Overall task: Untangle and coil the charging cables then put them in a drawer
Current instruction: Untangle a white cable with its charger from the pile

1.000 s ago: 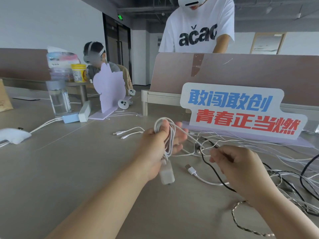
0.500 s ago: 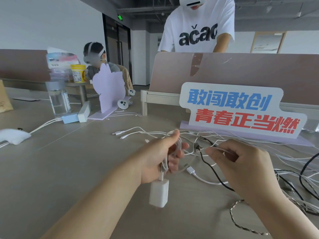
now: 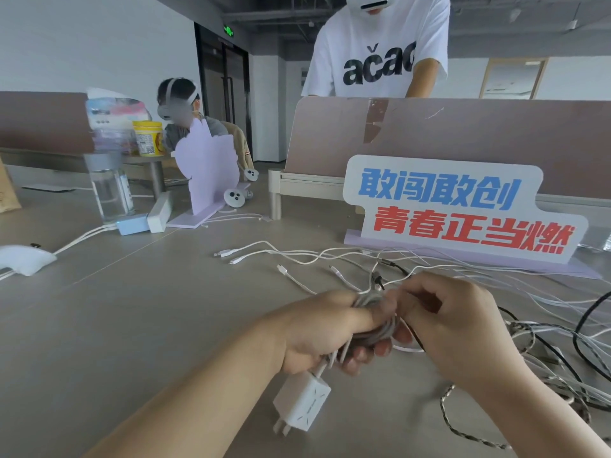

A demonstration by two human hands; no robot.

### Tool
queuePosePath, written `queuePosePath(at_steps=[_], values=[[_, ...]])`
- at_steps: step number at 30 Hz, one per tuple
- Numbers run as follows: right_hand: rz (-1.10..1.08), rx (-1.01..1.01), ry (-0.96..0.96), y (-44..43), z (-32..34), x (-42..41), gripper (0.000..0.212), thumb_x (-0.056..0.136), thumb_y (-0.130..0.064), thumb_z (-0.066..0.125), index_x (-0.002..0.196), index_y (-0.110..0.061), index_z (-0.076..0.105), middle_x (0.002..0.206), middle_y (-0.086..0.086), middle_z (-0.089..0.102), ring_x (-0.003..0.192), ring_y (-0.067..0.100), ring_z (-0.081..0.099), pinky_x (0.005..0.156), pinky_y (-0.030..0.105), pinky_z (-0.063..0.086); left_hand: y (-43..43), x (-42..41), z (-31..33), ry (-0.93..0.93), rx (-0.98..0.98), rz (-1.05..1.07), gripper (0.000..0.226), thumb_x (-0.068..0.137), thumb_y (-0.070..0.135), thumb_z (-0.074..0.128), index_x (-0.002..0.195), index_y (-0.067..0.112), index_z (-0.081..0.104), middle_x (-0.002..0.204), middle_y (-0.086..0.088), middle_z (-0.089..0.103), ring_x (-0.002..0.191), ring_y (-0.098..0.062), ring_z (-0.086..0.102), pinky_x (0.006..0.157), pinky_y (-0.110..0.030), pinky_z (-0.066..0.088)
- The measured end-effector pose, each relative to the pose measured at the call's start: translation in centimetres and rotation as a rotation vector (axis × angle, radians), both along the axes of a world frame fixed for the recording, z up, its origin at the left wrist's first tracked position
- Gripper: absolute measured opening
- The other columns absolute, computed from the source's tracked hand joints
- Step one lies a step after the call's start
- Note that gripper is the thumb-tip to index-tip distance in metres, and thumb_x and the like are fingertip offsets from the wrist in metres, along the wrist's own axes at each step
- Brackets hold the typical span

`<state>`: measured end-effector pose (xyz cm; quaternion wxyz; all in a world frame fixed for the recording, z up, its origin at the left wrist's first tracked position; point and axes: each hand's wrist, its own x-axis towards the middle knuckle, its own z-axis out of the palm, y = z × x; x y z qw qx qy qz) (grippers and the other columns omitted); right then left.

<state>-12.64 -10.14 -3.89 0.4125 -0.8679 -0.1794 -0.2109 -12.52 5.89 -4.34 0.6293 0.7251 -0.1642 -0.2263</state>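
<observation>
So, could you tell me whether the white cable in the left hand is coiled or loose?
Mostly coiled: the white cable sits in bunched loops gripped by the left hand, its charger plug dangling below the hand.

My left hand [image 3: 322, 332] reaches in from the lower left, fingers curled round the coiled white cable [image 3: 377, 327], thumb laid over the top. My right hand [image 3: 459, 328] comes in from the lower right, knuckles up, thumb and forefinger pinching that coil's upper edge. The two hands touch.

Cable coil [image 3: 375, 332] half hidden inside the blurred left hand [image 3: 322, 335].
</observation>
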Motion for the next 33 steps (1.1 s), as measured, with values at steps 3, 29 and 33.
queuePosePath(at_steps=[3,29,33], values=[[-0.045,-0.032,0.077,-0.6,-0.4,0.9,0.03,0.086,-0.028,0.06,0.058,-0.018,0.063,0.046,0.0,0.049,0.044,0.01,0.038,0.047,0.02,0.033,0.4,0.6,0.6,-0.048,-0.204,0.22,0.039,0.1,0.033,0.037,0.086,0.011,0.066,0.066,-0.002,0.063,0.052,-0.012,0.054,0.048,-0.021,0.047],[0.195,0.239,-0.009,-1.2,0.9,-0.1,0.008,0.07,-0.023,0.069,0.064,-0.022,0.063,0.052,-0.01,0.055,0.05,0.004,0.044,0.05,0.009,0.034,1.1,2.0,0.9,-0.051,-0.372,0.659,0.036,0.096,0.042,0.046,0.085,0.012,0.061,0.058,0.003,0.048,0.042,-0.006,0.034,0.04,-0.017,0.03],[0.079,0.191,-0.163,-1.0,0.4,0.1,0.021,0.076,-0.018,0.074,0.062,-0.029,0.064,0.059,-0.014,0.061,0.054,0.005,0.053,0.053,0.008,0.037,1.0,1.2,1.0,-0.176,-0.123,0.486,0.06,0.082,0.063,0.044,0.094,0.008,0.065,0.061,0.005,0.052,0.048,-0.007,0.037,0.045,-0.018,0.033]])
